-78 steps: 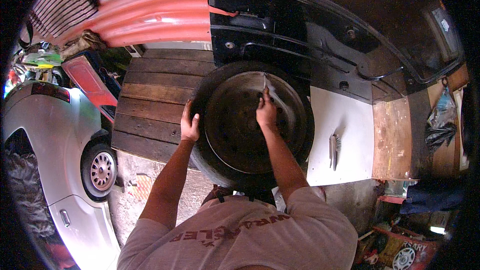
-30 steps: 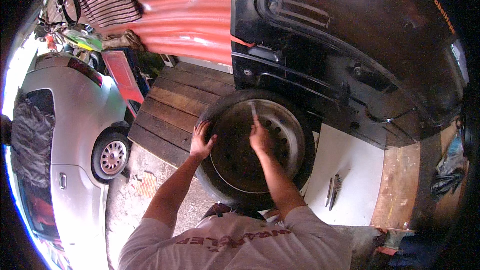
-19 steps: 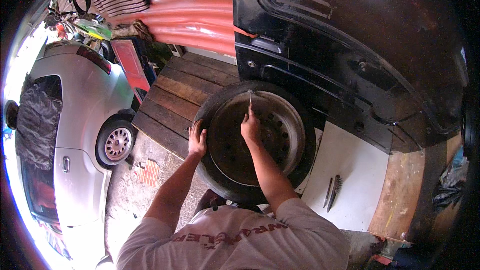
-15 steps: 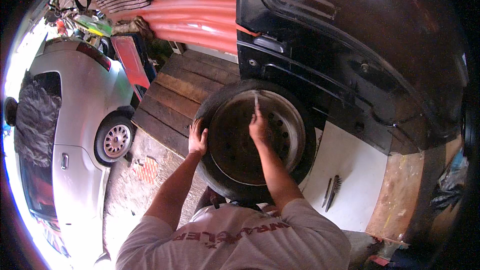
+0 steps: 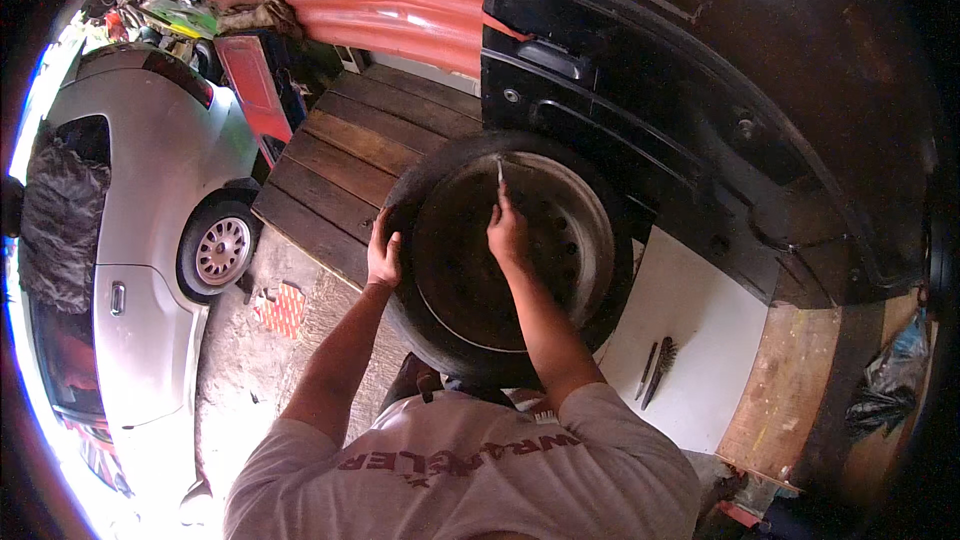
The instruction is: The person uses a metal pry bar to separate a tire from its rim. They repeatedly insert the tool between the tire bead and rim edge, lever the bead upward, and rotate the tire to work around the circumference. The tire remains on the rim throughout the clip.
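Observation:
A black tyre (image 5: 412, 315) on a dirty, brownish steel wheel rim (image 5: 585, 202) rests tilted in front of me, its hollow side facing up. My left hand (image 5: 382, 256) lies against the tyre's left edge, fingers stretched out and thumb apart. Over the rim, my right hand (image 5: 508, 235) is closed round the handle of a slim hand tool with a narrow metal blade (image 5: 501, 172). The blade points away from me, its tip at the rim's far inner edge. The fingers hide most of the handle, and the exact kind of tool cannot be made out.
Dark wooden planks (image 5: 345, 145) lie behind the tyre. A large black vehicle panel (image 5: 640, 130) stands at the right. On a white board (image 5: 705, 340) lie a wire brush (image 5: 660, 372) and a thin dark tool (image 5: 647, 368). A silver car (image 5: 150, 200) is at the left.
The view has shifted slightly, so the surroundings sit a little differently. The blade tip has moved slightly left along the rim's far edge. My left hand stays against the tyre.

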`<state>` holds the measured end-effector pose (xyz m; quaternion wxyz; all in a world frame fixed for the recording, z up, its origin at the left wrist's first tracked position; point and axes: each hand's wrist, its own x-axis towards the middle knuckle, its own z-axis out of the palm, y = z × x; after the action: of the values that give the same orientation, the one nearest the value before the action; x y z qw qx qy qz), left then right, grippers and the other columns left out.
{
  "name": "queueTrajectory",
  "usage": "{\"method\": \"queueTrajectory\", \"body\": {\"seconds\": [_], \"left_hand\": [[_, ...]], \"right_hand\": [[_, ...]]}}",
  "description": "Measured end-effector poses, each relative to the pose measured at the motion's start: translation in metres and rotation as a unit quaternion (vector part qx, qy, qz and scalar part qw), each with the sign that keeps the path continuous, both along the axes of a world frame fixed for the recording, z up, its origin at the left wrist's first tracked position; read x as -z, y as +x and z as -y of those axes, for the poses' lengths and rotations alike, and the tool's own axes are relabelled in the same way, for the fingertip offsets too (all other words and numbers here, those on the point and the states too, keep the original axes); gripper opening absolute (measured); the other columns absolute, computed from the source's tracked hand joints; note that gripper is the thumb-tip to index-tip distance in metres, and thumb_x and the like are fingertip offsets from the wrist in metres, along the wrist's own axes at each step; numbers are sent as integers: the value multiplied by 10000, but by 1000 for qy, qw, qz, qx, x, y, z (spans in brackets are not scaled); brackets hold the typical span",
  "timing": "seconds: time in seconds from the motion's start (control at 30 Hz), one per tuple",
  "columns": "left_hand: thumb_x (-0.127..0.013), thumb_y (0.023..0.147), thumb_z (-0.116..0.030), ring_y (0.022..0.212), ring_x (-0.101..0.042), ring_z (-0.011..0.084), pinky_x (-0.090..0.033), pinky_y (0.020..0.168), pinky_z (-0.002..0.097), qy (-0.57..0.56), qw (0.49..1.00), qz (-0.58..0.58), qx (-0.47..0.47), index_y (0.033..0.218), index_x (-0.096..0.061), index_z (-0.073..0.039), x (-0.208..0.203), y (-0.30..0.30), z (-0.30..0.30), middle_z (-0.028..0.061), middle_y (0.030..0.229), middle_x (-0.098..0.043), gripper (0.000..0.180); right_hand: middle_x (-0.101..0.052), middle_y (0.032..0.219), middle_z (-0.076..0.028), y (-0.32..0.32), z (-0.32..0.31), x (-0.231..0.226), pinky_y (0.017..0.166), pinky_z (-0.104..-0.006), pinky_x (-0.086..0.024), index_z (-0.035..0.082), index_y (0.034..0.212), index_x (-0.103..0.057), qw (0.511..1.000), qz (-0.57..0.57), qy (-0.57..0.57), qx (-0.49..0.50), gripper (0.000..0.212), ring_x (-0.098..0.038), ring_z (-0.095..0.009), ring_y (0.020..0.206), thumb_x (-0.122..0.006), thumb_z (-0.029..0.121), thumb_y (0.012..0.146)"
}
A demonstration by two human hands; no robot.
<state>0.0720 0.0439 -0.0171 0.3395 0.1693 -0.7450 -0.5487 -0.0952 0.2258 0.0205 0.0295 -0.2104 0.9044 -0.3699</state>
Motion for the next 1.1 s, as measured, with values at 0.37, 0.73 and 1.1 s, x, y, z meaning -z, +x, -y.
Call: {"method": "queueTrajectory", "body": {"seconds": [0.37, 0.73, 1.1], "left_hand": [[-484, 931, -367, 1311, -399, 319, -275, 1094, 375, -16, 1000, 11, -5, 1367, -393, 34, -5, -4, 4, 211, 1366, -458, 600], [-470, 937, -379, 1312, -390, 356, -271, 1099, 392, -34, 999, 26, -22, 1353, -412, 19, -5, 3, 1, 222, 1368, -449, 578], [-471, 940, -358, 1319, -381, 358, -274, 1098, 396, -35, 998, 28, -33, 1347, -416, 23, -2, 5, 5, 225, 1363, -456, 560]], "right_hand": [[-646, 1039, -254, 2, 32, 17, 786, -459, -517, 137, 1438, -368, 995, 1, -86, 59, 523, -618, -420, 971, -511, 114, 935], [-650, 853, -222, -9, 6, 13, 622, -463, -490, 263, 1442, -373, 995, 39, 0, 94, 569, -614, -391, 652, -547, 156, 911], [-614, 1191, -196, -24, -51, 3, 880, -417, -490, 127, 1427, -385, 990, -51, -27, 130, 469, -610, -369, 1047, -475, 177, 969]]}}
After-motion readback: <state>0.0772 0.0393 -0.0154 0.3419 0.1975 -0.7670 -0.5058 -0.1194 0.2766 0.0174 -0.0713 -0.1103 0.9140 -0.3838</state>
